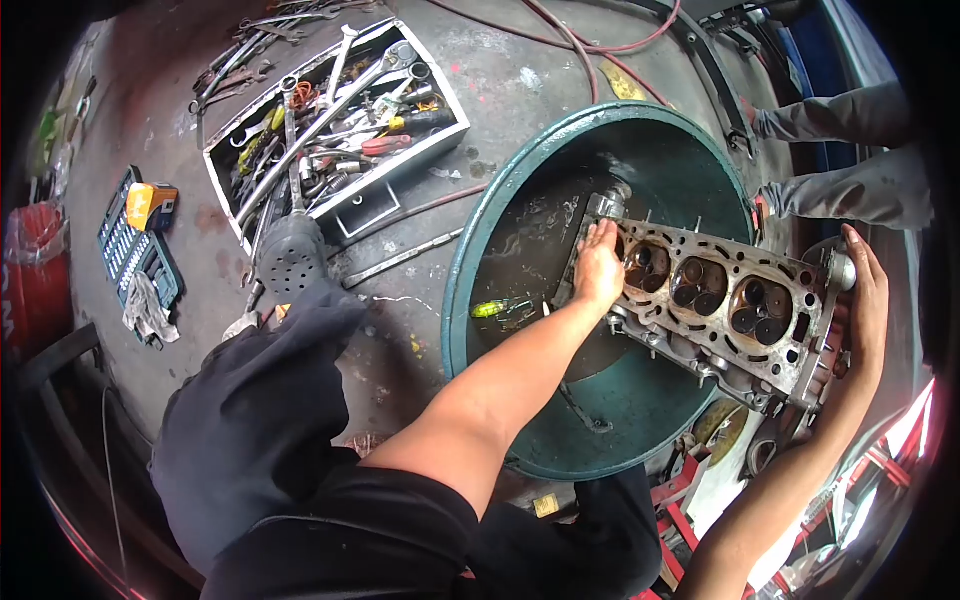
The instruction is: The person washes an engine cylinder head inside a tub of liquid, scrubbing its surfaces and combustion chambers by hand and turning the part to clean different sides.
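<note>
A metal cylinder head (716,262), its combustion chambers and valves facing me, is held at a slant over a round green basin (462,275). My left hand (600,268) grips its left end, with the fingers closed over the edge and partly hidden. At the opposite end my right hand (862,310) wraps around the side, the fingers reaching partly beneath it. Dark liquid (525,225) covers part of the basin's bottom. A screwdriver with a yellow-green handle (490,309) lies in the basin, left of the cylinder head.
Left of the basin stands an open toolbox (440,135) full of wrenches, sockets and screwdrivers. Farther left, a socket set (125,240) holds an orange box (151,206) and a grey glove (150,308). Another person's legs (850,190) are at upper right. Red hoses (590,60) cross the floor.
</note>
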`<state>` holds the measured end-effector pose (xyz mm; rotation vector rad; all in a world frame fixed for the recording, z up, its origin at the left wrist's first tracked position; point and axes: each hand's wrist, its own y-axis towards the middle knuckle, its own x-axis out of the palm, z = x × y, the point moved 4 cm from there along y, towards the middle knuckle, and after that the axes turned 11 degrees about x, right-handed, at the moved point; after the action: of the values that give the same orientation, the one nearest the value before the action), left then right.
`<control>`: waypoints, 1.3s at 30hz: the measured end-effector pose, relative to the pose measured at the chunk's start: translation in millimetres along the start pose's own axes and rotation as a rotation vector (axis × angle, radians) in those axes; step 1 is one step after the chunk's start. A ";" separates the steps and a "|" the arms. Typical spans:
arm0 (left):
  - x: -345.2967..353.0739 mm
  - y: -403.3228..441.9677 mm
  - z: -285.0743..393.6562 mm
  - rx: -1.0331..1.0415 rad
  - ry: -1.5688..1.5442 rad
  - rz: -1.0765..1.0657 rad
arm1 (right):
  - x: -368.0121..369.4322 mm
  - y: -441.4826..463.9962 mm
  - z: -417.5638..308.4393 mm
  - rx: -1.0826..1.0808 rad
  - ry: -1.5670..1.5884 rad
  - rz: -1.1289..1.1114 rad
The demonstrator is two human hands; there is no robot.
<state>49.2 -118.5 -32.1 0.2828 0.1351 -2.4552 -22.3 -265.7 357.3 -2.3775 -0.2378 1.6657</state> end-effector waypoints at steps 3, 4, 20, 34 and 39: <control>14.0 19.1 -41.9 -0.118 -0.036 0.036 | 2.7 -11.0 -4.3 -0.011 -0.005 0.036; 5.0 25.6 -47.3 -0.093 -0.078 0.045 | 3.2 -13.3 -6.3 -0.004 -0.029 0.057; -87.9 -24.6 21.1 -0.358 0.268 -0.185 | 6.1 -15.2 -20.7 -0.184 -0.189 0.139; -193.2 -77.4 108.1 0.347 0.537 -0.314 | 24.4 -131.6 -103.3 -0.046 -0.400 0.075; -197.1 -134.3 101.1 0.612 0.816 -0.406 | 56.5 -106.0 -118.7 -0.182 -0.502 0.276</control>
<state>98.6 88.1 116.2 1.6508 -0.2475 -2.5500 108.4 -160.2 374.6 -2.1432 -0.1516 2.4572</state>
